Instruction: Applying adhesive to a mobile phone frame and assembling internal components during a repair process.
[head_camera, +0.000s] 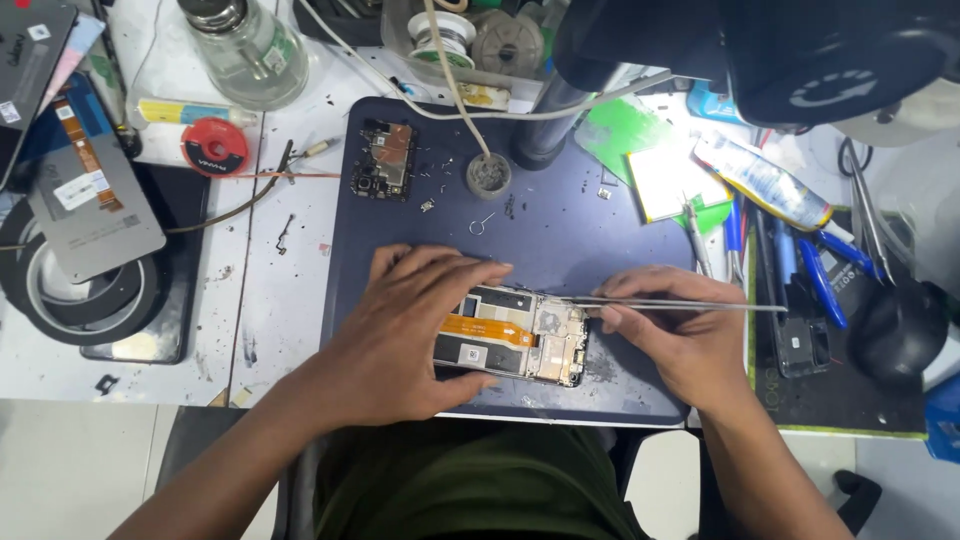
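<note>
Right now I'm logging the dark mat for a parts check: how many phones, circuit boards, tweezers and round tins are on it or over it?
Phone: 1
Circuit board: 1
Tweezers: 1
Round tin: 1
Total: 4

A white rectangular sticker (471, 353) sits on the opened phone. A white label (74, 190) lies on the grey flat panel at left. A white-and-blue squeeze tube (765, 182) rests right of the mat, beside a green-edged white packet (668, 180).
</note>
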